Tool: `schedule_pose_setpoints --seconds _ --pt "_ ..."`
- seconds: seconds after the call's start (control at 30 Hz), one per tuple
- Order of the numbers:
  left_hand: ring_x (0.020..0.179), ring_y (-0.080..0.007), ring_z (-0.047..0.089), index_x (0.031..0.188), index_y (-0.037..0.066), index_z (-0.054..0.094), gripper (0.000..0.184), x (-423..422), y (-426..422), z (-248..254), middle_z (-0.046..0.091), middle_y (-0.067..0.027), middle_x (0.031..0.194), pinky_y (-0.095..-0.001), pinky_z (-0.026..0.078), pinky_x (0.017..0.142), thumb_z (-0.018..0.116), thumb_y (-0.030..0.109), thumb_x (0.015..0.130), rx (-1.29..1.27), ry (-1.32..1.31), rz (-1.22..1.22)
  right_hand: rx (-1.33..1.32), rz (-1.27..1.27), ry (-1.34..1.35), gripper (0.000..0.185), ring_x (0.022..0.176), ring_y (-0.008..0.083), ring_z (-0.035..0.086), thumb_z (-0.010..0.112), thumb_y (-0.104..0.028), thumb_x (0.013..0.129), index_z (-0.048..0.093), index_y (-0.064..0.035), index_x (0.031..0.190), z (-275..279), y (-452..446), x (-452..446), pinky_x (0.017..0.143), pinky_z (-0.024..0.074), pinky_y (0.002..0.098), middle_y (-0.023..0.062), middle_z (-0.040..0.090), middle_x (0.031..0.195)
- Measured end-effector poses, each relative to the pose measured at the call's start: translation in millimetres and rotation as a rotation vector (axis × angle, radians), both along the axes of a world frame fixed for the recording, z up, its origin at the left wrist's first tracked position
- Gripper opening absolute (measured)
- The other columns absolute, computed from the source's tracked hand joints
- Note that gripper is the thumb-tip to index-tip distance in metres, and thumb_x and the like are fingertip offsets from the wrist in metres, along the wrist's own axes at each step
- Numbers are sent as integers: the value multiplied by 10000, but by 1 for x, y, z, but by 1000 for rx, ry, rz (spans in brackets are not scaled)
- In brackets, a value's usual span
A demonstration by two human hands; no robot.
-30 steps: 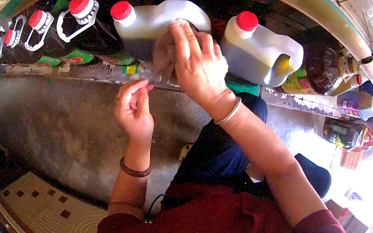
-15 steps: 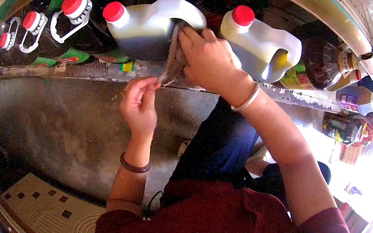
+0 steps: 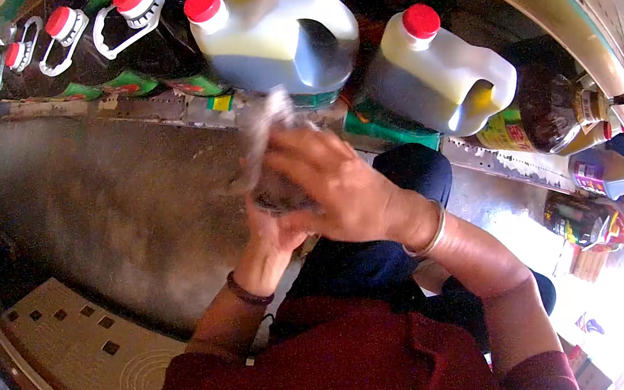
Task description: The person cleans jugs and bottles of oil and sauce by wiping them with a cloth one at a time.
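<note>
A grey rag (image 3: 282, 192), smeared by motion, is bunched between my two hands in front of the low shelf. My right hand (image 3: 339, 182) closes over it from the right, fingers bent across the cloth. Beneath, my left hand (image 3: 272, 231) grips the rag from below; its fingers are mostly hidden. One loose end sticks up above my knuckles. Just beyond stands a jug with a red cap (image 3: 277, 42), part full of dark liquid. To its right is a similar red-capped jug (image 3: 437, 73). Neither hand touches the jugs.
Dark bottles with white handles (image 3: 135, 42) line the shelf at left. A large brown bottle (image 3: 550, 103) lies right of the jugs. The shelf edge (image 3: 174, 123) runs in front. A patterned beige panel (image 3: 97, 350) is at lower left, and packaged goods (image 3: 583, 218) are at right.
My right hand has pulled back from the left jug's handle with the rag, and the jug now shows whole. Both hands have come together around the rag, which was stretched between them.
</note>
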State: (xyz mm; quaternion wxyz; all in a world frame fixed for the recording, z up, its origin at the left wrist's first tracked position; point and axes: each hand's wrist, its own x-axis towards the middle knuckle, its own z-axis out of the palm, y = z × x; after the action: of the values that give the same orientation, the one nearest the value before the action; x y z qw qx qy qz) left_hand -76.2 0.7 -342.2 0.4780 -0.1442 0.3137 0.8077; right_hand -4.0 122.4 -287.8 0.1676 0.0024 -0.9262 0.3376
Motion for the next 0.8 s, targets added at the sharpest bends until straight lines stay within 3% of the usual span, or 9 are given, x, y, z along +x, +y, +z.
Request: schedule_pose_setpoints --seconds 0.07,0.13,0.23,0.33,0.37,0.47,0.57,0.67,0.8 --pt "1241 -285 431 1327 97 427 624 3 -1 -13 486 -120 1308 -436 334 1062 331 554 914 392 -91 159 10 -3 20 591 1092 348 496 721 -193 698 515 -50 1233 13 2 -7 951 372 471 169 531 1200" --pt "1252 -271 421 1350 103 394 592 -25 1 -6 445 -106 1351 -428 325 1065 368 507 919 418 39 193 191 -181 225 562 1079 349 504 710 -133 689 531 -48 1214 27 30 -20 930 388 439 163 524 1225" --pt "1207 -278 464 1332 62 400 598 -50 27 14 520 -143 1256 -484 367 1025 525 430 878 -53 768 401 271 -385 305 520 1159 377 468 620 -68 759 479 5 1254 46 65 -48 969 386 424 214 479 1275" --pt "1352 -366 174 1331 12 378 789 -64 71 -3 64 -254 1461 -489 249 1064 739 381 734 -582 1741 451 282 -280 214 499 1116 388 490 586 -109 777 463 47 1234 17 84 -66 966 412 427 258 513 1189" --pt "1354 -409 138 1317 28 391 834 -52 83 -3 84 -290 1443 -512 194 1083 795 360 667 -856 1899 368 281 -271 213 499 1116 388 490 586 -109 777 463 47 1234 17 86 -67 966 412 427 258 513 1189" --pt "1352 -432 111 1388 46 262 969 -38 106 -63 84 -204 1488 -512 145 1102 807 343 644 -913 1913 498 333 -277 220 385 1070 328 529 536 -44 786 528 32 1163 21 92 -69 896 467 384 181 570 1129" --pt "1336 -380 196 1352 34 336 822 -22 112 -78 170 -189 1465 -489 195 1094 781 277 705 -790 1672 678 365 -288 228 337 1058 344 557 518 -84 885 537 -45 1219 21 90 -71 907 457 379 192 550 1172" --pt "1020 -249 545 1202 1 474 482 -12 120 -106 541 -176 1135 -429 426 924 616 315 865 -426 802 671 267 -373 181 328 1039 342 569 514 -74 886 547 -57 1211 20 84 -72 883 474 377 183 561 1154" --pt "1061 -197 535 1232 14 460 552 -44 111 -134 557 -105 1162 -370 414 947 411 480 940 -342 301 635 327 -334 233 364 940 335 599 538 -34 786 544 -11 1149 18 85 -69 805 512 395 176 588 1078"
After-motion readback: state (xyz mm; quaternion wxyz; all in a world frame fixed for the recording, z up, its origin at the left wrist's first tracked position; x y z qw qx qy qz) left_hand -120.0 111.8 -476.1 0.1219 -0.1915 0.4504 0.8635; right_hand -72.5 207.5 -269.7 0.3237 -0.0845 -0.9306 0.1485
